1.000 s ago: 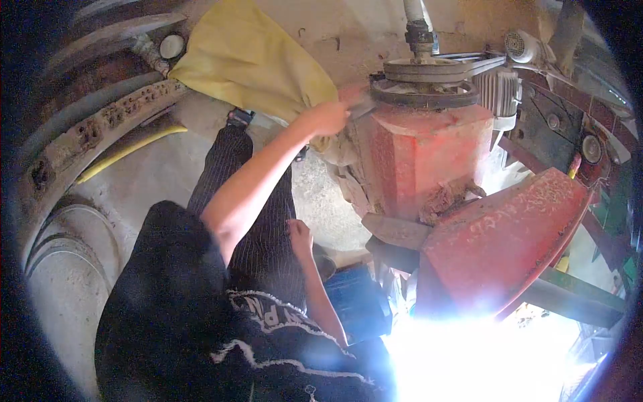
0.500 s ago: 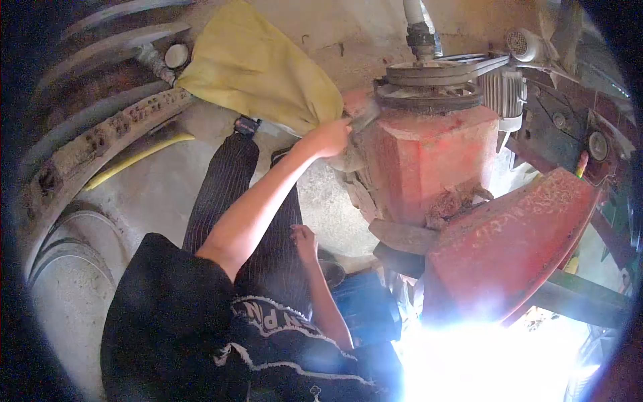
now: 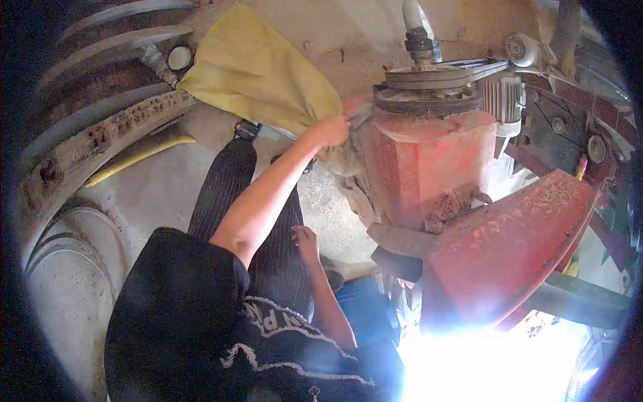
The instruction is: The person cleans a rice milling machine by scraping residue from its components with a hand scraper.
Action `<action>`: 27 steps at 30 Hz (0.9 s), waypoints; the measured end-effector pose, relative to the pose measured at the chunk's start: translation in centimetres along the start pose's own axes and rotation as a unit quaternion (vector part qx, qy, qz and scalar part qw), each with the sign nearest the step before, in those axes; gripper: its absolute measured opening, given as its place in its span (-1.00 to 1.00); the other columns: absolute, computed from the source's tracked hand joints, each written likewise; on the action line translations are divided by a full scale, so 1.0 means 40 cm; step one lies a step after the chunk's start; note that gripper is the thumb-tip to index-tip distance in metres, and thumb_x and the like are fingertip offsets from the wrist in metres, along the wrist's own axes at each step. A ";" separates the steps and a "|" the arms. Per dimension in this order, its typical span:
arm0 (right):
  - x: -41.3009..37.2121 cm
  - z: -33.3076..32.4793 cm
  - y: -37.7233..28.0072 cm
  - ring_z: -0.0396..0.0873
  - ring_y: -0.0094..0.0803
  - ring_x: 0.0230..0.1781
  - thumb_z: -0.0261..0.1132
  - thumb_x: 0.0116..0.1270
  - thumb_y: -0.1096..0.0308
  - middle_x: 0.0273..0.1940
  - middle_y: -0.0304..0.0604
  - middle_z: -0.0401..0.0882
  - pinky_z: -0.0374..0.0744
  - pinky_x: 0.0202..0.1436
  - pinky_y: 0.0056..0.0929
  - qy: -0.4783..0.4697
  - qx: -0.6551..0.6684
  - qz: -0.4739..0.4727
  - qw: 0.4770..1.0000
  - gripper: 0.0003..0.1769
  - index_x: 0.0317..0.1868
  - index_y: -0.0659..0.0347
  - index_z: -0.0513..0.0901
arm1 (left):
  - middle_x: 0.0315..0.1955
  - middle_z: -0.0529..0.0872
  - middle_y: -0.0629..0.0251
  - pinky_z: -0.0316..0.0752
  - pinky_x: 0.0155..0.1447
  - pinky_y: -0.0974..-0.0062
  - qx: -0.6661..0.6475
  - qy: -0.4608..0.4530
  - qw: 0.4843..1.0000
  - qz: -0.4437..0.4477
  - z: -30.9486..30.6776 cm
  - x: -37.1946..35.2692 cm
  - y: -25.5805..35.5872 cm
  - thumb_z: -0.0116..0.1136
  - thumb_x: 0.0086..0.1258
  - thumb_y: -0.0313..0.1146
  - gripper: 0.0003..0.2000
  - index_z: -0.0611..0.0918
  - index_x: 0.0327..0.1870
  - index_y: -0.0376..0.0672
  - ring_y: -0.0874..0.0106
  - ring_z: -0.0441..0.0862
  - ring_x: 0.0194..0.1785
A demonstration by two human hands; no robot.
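My left hand (image 3: 331, 131) is closed at the lower right end of a yellow cloth sack (image 3: 261, 74), beside the side of a red machine (image 3: 432, 157). The sack spreads up and to the left from my fingers. What lies under my left palm is hidden. Over my right thigh is my right hand (image 3: 305, 244), its fingers loosely bent and apart, and I see nothing in it.
A belt pulley (image 3: 429, 97) and a motor (image 3: 504, 104) sit on the machine. A red chute (image 3: 509, 234) slopes below. Glaring light fills the lower right. A yellow hose (image 3: 137, 161) lies at left, near a round-rimmed container (image 3: 74, 288).
The left arm and shoulder have shifted slightly right in view. My left hand stays at the sack's end, and my right hand is nearly still.
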State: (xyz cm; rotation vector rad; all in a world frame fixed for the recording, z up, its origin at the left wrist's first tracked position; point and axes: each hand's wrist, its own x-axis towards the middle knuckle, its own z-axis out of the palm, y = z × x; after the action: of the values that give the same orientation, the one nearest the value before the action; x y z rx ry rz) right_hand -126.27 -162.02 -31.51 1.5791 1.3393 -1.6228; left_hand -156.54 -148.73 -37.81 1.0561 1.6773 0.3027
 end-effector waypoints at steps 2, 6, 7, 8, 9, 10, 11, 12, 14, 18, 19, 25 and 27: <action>0.024 -0.002 0.030 0.51 -0.57 -0.48 0.06 0.42 0.21 -0.47 -0.23 0.60 0.48 -0.37 -0.56 0.012 -0.023 -0.037 0.999 -0.68 -0.13 0.24 0.66 | -0.04 0.60 -0.14 0.43 0.11 0.14 -0.129 0.012 0.991 -0.031 -0.094 -0.080 0.068 -0.20 0.48 -0.27 -0.66 0.53 0.04 -0.33 -0.07 0.55 0.03; 0.000 -0.012 0.024 0.51 -0.57 -0.48 0.06 0.43 0.23 -0.47 -0.23 0.59 0.47 -0.39 -0.57 0.026 -0.047 -0.021 0.998 -0.69 -0.14 0.25 0.66 | -0.34 0.67 0.03 0.47 -0.18 0.34 -0.320 0.076 0.944 -0.032 -0.128 -0.240 0.161 -0.21 0.53 -0.17 -0.63 0.46 0.26 -0.04 0.29 0.60 -0.34; 0.004 -0.016 0.013 0.51 -0.57 -0.48 0.06 0.43 0.23 -0.47 -0.23 0.59 0.47 -0.39 -0.57 0.026 -0.045 -0.024 0.998 -0.69 -0.14 0.25 0.66 | -0.32 0.67 0.04 0.49 -0.15 0.31 -0.327 0.091 0.940 -0.036 -0.102 -0.241 0.163 -0.22 0.54 -0.16 -0.60 0.41 0.32 -0.01 0.29 0.60 -0.34; 0.013 -0.021 0.017 0.51 -0.57 -0.47 0.06 0.43 0.22 -0.48 -0.23 0.60 0.48 -0.38 -0.56 0.018 -0.021 -0.020 0.999 -0.68 -0.14 0.26 0.66 | -0.32 0.67 0.04 0.49 -0.15 0.31 -0.325 0.092 0.941 -0.034 -0.102 -0.235 0.165 -0.22 0.54 -0.16 -0.60 0.41 0.32 -0.01 0.29 0.60 -0.34; 0.021 -0.023 0.021 0.52 -0.56 -0.47 0.07 0.43 0.22 -0.48 -0.22 0.60 0.48 -0.37 -0.56 0.012 0.003 -0.017 1.000 -0.68 -0.14 0.26 0.66 | -0.25 0.67 -0.01 0.50 -0.09 0.28 -0.302 0.073 0.948 -0.071 -0.109 -0.223 0.170 -0.22 0.53 -0.17 -0.60 0.40 0.32 -0.01 0.23 0.62 -0.27; 0.020 -0.019 0.016 0.52 -0.56 -0.47 0.07 0.43 0.22 -0.48 -0.22 0.60 0.48 -0.37 -0.56 0.014 0.004 -0.020 1.000 -0.68 -0.14 0.26 0.66 | -0.19 0.67 -0.05 0.50 -0.04 0.25 -0.281 0.054 0.952 -0.108 -0.110 -0.207 0.168 -0.22 0.53 -0.17 -0.60 0.40 0.32 -0.02 0.16 0.64 -0.21; 0.018 -0.016 0.011 0.52 -0.56 -0.47 0.07 0.42 0.21 -0.47 -0.22 0.61 0.49 -0.36 -0.55 0.023 -0.013 -0.016 1.000 -0.68 -0.14 0.26 0.67 | -0.09 0.64 -0.11 0.49 0.03 0.19 -0.230 0.118 0.964 -0.059 -0.091 -0.180 0.151 -0.22 0.53 -0.19 -0.61 0.39 0.31 -0.04 0.02 0.63 -0.07; 0.019 -0.018 0.006 0.52 -0.56 -0.47 0.08 0.42 0.21 -0.46 -0.22 0.62 0.49 -0.35 -0.55 0.031 -0.032 -0.013 0.999 -0.68 -0.15 0.26 0.67 | -0.09 0.64 -0.11 0.49 0.03 0.19 -0.231 0.121 0.964 -0.056 -0.063 -0.159 0.136 -0.22 0.53 -0.19 -0.61 0.39 0.31 -0.04 0.02 0.63 -0.07; 0.018 -0.018 -0.005 0.52 -0.57 -0.48 0.08 0.41 0.22 -0.46 -0.22 0.62 0.49 -0.34 -0.56 0.047 -0.066 -0.045 0.996 -0.69 -0.15 0.26 0.68 | -0.02 0.60 -0.13 0.45 0.09 0.16 -0.256 0.120 0.959 -0.009 -0.086 -0.201 0.174 -0.23 0.53 -0.20 -0.62 0.40 0.29 -0.06 -0.05 0.56 0.05; -0.003 -0.010 -0.013 0.52 -0.57 -0.49 0.10 0.40 0.24 -0.47 -0.23 0.63 0.48 -0.35 -0.57 0.057 -0.027 -0.060 0.996 -0.70 -0.17 0.25 0.69 | 0.00 0.60 -0.10 0.42 0.16 0.19 -0.253 0.174 0.952 -0.005 -0.098 -0.254 0.204 -0.24 0.53 -0.21 -0.62 0.40 0.29 -0.07 -0.01 0.55 0.08; -0.004 -0.013 -0.026 0.52 -0.56 -0.49 0.10 0.39 0.25 -0.49 -0.22 0.62 0.48 -0.35 -0.55 0.038 -0.019 0.006 0.999 -0.71 -0.15 0.25 0.68 | 0.05 0.57 -0.09 0.38 0.20 0.20 -0.270 0.103 0.955 -0.061 -0.116 -0.232 0.194 -0.24 0.53 -0.21 -0.61 0.40 0.29 -0.09 0.00 0.52 0.13; 0.018 0.012 0.046 0.50 -0.58 -0.50 0.08 0.39 0.26 -0.49 -0.23 0.61 0.47 -0.39 -0.57 0.057 -0.097 -0.062 0.992 -0.70 -0.13 0.25 0.67 | 0.11 0.54 -0.09 0.34 0.27 0.24 -0.296 0.112 0.948 -0.037 -0.089 -0.263 0.213 -0.23 0.53 -0.20 -0.59 0.38 0.31 -0.13 0.04 0.49 0.18; 0.005 0.013 0.046 0.50 -0.58 -0.50 0.08 0.39 0.26 -0.48 -0.23 0.61 0.47 -0.39 -0.57 0.054 -0.081 -0.036 0.995 -0.70 -0.12 0.25 0.67 | 0.11 0.54 -0.08 0.34 0.26 0.24 -0.282 0.156 0.947 -0.012 -0.084 -0.268 0.205 -0.23 0.53 -0.19 -0.59 0.39 0.30 -0.12 0.05 0.50 0.18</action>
State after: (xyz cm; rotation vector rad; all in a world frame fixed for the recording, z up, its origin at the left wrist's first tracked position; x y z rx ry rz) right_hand -124.94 -163.12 -32.31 1.5556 1.5585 -1.4467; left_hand -155.18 -151.20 -24.19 0.5745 1.7243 0.9134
